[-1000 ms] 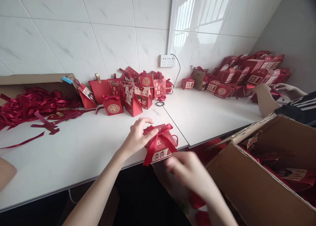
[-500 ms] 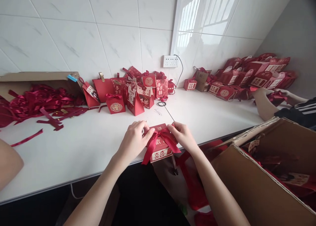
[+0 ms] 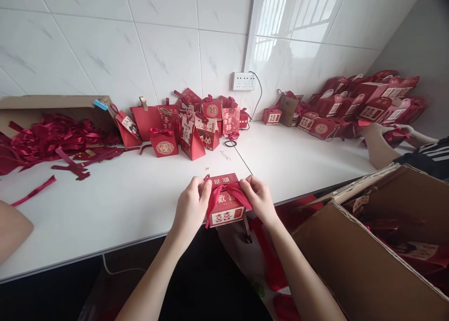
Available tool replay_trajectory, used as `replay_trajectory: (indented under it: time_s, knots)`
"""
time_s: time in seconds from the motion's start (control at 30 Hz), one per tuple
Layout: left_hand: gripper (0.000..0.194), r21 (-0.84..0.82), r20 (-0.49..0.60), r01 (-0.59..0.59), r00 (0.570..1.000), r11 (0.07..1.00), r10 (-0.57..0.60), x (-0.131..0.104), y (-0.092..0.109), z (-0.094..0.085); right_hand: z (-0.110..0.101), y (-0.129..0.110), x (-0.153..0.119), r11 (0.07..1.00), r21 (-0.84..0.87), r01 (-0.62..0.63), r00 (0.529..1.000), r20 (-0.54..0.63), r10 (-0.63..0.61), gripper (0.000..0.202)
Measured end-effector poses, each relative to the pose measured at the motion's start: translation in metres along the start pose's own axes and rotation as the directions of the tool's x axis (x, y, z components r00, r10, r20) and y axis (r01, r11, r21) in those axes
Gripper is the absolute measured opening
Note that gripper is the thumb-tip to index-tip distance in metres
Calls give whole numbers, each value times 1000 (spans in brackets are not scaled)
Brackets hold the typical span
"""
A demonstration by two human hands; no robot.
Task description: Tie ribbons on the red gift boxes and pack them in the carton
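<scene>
A small red gift box (image 3: 227,216) with gold and red Chinese lettering sits at the front edge of the white table. Across its top runs a red ribbon (image 3: 224,188), knotted near the middle. On the left side, my left hand (image 3: 193,197) is closed, its thumb and fingers pinching the ribbon at the box's edge. My right hand (image 3: 258,197) pinches the ribbon at the opposite side, fingers curled. The fingertips of both hands are partly hidden behind the box and ribbon.
Finished-looking red boxes (image 3: 192,138) stand along the wall. A carton of red ribbons (image 3: 63,134) lies at left; another pile of boxes (image 3: 365,98) is at right. A co-worker's hands (image 3: 377,134) work there. An open cardboard box (image 3: 358,251) stands at my right.
Both hands have shifted their grip on the ribbon, and its left tail has been drawn in toward my left hand. The view has tilted slightly.
</scene>
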State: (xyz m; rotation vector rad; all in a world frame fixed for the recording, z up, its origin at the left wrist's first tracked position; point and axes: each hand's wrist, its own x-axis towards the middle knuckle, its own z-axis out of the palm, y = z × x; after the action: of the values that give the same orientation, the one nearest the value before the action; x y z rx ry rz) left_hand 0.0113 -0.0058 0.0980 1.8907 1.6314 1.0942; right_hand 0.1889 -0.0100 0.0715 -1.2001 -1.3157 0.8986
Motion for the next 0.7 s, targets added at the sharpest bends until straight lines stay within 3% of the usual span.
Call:
replay_trajectory:
  time_s: [0.13, 0.27, 0.37, 0.47, 0.57, 0.7]
  knots:
    - [30, 28, 41, -12, 999, 1000, 11, -1, -2, 1, 0, 0, -1, 996, 73, -49, 999, 11, 49, 43]
    - [31, -41, 27, 5, 1000, 999, -3, -1, -5, 4, 4, 2, -3, 984, 158, -77, 997, -14, 80, 44]
    - [33, -97, 83, 42, 996, 994, -34, 2, -9, 5, 3, 5, -3, 967, 213, -138, 990, 30, 134, 45]
    - [39, -165, 173, 72, 984, 984, -43, 5, -14, 2, -6, 6, -6, 978, 146, -150, 987, 77, 140, 46]
    - [43, -266, 226, 100, 973, 959, -39, 6, -20, -3, -20, 5, -12, 990, 92, -105, 994, 29, 103, 46]
    - [40, -266, 149, 116, 986, 957, -78, 2, -20, -13, -33, -3, -25, 997, -74, -27, 994, -111, 19, 38]
